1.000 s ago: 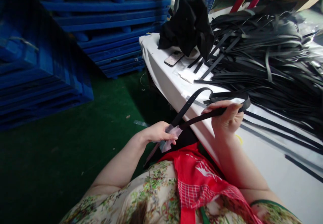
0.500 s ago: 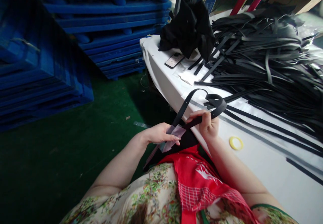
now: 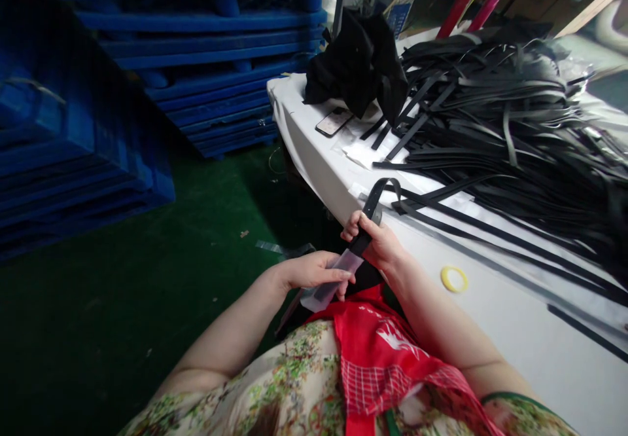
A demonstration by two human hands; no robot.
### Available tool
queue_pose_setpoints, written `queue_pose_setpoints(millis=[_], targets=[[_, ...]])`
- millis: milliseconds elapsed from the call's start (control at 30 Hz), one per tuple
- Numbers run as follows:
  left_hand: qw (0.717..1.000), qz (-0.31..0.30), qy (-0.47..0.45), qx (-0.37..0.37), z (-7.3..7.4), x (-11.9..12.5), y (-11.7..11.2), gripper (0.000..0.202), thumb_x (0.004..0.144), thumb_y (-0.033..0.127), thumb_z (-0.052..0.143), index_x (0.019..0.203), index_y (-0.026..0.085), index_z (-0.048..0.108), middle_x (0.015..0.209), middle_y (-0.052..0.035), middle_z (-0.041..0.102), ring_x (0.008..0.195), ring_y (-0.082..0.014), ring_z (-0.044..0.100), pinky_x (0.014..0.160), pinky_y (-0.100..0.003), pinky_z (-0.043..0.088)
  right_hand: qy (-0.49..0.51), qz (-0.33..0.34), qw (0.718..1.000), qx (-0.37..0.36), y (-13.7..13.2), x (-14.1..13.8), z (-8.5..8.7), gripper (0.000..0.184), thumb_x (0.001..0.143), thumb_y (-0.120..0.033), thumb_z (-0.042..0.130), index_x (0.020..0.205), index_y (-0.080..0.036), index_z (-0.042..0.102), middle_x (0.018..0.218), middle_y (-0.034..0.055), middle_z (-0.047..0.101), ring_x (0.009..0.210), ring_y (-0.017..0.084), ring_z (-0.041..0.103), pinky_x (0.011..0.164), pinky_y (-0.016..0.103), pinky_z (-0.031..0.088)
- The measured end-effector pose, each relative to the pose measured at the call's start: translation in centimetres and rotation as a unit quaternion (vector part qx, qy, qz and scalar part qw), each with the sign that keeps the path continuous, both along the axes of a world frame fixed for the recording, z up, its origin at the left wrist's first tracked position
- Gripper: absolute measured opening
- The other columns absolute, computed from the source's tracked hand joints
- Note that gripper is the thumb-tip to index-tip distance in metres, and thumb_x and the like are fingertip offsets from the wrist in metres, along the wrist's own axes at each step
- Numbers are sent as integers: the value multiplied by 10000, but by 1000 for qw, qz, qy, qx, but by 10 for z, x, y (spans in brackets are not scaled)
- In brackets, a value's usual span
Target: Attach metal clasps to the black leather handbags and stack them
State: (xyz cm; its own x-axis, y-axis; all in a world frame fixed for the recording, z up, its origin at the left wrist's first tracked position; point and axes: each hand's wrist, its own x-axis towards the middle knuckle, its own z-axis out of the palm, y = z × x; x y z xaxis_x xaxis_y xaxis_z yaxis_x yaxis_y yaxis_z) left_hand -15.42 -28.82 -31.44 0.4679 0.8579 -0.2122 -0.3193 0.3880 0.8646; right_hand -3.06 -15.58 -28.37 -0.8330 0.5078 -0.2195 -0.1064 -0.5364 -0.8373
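Note:
My left hand [image 3: 324, 273] is closed on a clear plastic sleeve [image 3: 321, 295], thumb on top, just above my lap. A black strap [image 3: 360, 243] runs into the upper end of the sleeve. My right hand [image 3: 375, 239] grips this strap a little above the sleeve, its fingers wrapped round it. Beyond my right hand the strap bends over in a loop above the table edge. How far the strap reaches inside the sleeve is hard to see.
A large heap of black straps [image 3: 490, 115] covers the far part of the white table [image 3: 495, 331]. A yellow tape ring [image 3: 454, 279], a phone [image 3: 333, 122] and crumpled black cloth [image 3: 358, 63] lie on it. Blue pallets [image 3: 196, 63] are stacked at the left, on a green floor [image 3: 196, 239].
My right hand has moved left and closer to the sleeve. The wide strap loop has drawn together into a narrower fold, and more strap lies in line with the sleeve.

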Motion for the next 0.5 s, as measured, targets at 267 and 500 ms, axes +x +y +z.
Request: queue_pose_setpoints(millis=[267,500], targets=[[995,92,-11,-42,1,15,-1,398,849,512,582,883,115,578,586,34,509,504,-92,542,530,-216,405,-101,-15,990,100,-30,-5,-8,419,843,-563,561,662,-186,538,668,3,595,471,87,428,463,234,390],[994,83,60,-35,-4,9,1,396,838,512,594,894,120,569,613,49,460,470,-45,403,472,-187,296,48,-115,989,-75,7,-9,19,290,773,-437,709,740,-192,557,474,-85,404,475,85,451,660,266,488]])
